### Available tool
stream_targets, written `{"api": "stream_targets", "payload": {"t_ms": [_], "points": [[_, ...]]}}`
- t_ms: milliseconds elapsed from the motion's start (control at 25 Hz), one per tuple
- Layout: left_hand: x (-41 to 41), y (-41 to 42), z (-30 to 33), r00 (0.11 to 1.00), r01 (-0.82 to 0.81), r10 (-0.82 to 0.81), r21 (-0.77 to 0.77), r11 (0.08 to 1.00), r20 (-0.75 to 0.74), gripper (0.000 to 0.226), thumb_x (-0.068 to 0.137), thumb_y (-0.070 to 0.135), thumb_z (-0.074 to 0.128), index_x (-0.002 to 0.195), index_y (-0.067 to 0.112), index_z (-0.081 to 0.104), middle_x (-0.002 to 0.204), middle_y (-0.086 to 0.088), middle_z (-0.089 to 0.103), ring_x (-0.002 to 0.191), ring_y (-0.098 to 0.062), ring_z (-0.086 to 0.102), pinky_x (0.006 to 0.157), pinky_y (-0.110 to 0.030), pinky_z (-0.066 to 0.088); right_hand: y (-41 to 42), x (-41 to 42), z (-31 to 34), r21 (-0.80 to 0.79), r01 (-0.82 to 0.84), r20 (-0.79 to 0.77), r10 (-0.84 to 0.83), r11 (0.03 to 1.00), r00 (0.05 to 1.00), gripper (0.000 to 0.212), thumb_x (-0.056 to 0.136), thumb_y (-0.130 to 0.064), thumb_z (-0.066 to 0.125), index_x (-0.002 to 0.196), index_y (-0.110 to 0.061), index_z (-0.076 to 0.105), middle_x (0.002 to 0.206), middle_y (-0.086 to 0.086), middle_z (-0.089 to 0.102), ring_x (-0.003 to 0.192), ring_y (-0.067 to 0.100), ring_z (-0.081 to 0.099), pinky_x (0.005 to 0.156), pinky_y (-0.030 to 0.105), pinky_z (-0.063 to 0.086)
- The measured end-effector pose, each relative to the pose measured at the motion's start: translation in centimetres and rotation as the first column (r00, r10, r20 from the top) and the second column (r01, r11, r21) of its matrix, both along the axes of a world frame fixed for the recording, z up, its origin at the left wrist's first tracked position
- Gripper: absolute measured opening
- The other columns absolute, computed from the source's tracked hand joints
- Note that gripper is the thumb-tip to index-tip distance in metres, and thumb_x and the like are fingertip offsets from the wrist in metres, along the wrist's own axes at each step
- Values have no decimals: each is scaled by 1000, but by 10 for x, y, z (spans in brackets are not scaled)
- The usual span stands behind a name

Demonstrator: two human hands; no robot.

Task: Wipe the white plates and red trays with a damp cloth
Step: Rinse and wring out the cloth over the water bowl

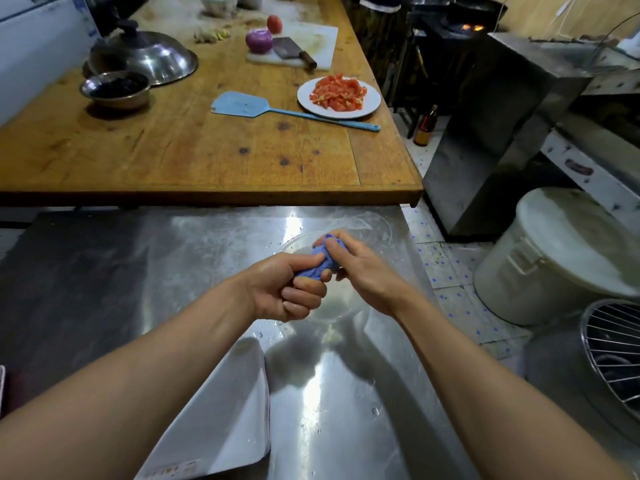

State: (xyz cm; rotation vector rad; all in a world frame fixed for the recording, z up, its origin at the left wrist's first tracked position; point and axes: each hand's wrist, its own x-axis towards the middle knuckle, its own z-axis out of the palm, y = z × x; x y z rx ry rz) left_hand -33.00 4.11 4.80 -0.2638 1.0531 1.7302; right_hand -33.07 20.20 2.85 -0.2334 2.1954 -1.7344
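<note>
Both my hands grip a twisted blue cloth (320, 263) over a clear glass bowl (334, 315) on the steel counter. My left hand (285, 289) is fisted round the cloth's near end. My right hand (360, 268) clasps its far end. A stack of pale trays (228, 414) with a reddish edge lies on the counter under my left forearm. A white plate (372, 100) heaped with chopped tomato sits on the wooden table beyond.
The wooden table (173, 157) carries a blue fly swatter (242, 105), a cutting board with a cleaver (294, 51) and a red onion, a steel lid and a small bowl. To the right stand a white lidded bucket (561, 258) and a wire-topped pot (613, 348).
</note>
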Motion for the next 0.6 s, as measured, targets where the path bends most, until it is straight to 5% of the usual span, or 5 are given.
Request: {"api": "stream_targets", "payload": {"t_ms": [160,280,360,480,600], "points": [[6,5,0,882,17,-148,-284,959,-448,30,98,17,42,68,18,48,50,7,23,38,-5,20,34,-14,19,-8,-4,7,110,46,8,-47,993,999,28,99,-27,40,72,-18,41,67,2,40,61,17,34,53,30,32],[9,15,0,480,-227,-497,-650,725,-722,35,95,18,48,61,26,42,54,7,37,46,-8,33,40,-14,25,-11,-13,10,177,73,18,-77,981,997,31,94,-15,39,64,-17,38,58,2,34,50,16,27,44,25,24],[8,19,-7,293,-399,-699,-748,531,-652,27,96,27,47,69,25,42,63,7,43,58,-13,39,45,-19,26,-16,-18,7,237,111,49,-126,965,991,30,91,-11,37,61,-16,37,54,3,33,48,16,25,44,24,20],[2,20,-23,224,-505,-838,-795,337,-497,23,97,35,41,102,14,50,85,-7,57,73,-27,48,56,-30,27,-24,-22,-5,331,180,90,-221,926,971,30,87,-9,37,58,-15,36,53,4,34,48,17,26,45,23,20],[-7,20,-35,117,-574,-919,-781,247,-377,24,98,28,38,110,9,49,96,-11,64,80,-31,57,59,-31,29,-30,-27,-14,375,246,125,-312,894,942,30,85,-8,38,55,-14,37,54,4,36,48,18,28,46,22,21]]}}
